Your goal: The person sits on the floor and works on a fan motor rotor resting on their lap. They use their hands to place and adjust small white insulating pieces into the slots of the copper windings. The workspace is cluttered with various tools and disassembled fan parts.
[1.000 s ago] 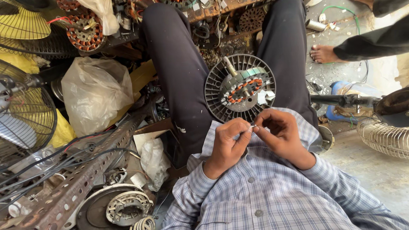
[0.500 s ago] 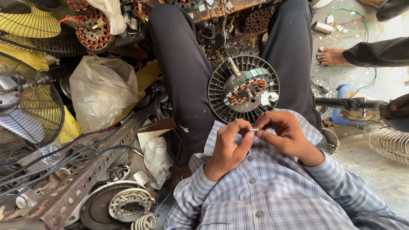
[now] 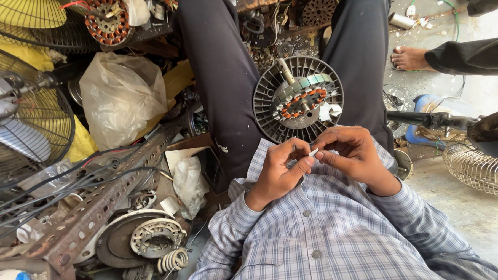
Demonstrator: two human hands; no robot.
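My left hand (image 3: 280, 169) and my right hand (image 3: 353, 154) meet in front of my chest, fingertips pinched together on a small white piece (image 3: 313, 152) between them. Just beyond the hands, a round grey fan motor housing (image 3: 297, 98) with copper windings and a short shaft lies between my dark trouser legs. My checked shirt sleeves fill the lower part of the view.
A crumpled plastic bag (image 3: 121, 97) and fan guards (image 3: 25, 126) lie at the left. A perforated metal bar (image 3: 105, 200) and a motor part (image 3: 153, 237) sit lower left. Another person's bare foot (image 3: 411, 58) rests at the upper right, beside a fan cage (image 3: 479, 168).
The hands stay pinched together on the small piece, with only slight finger shifts. The view has tilted a little, so the hands and motor sit lower in it.
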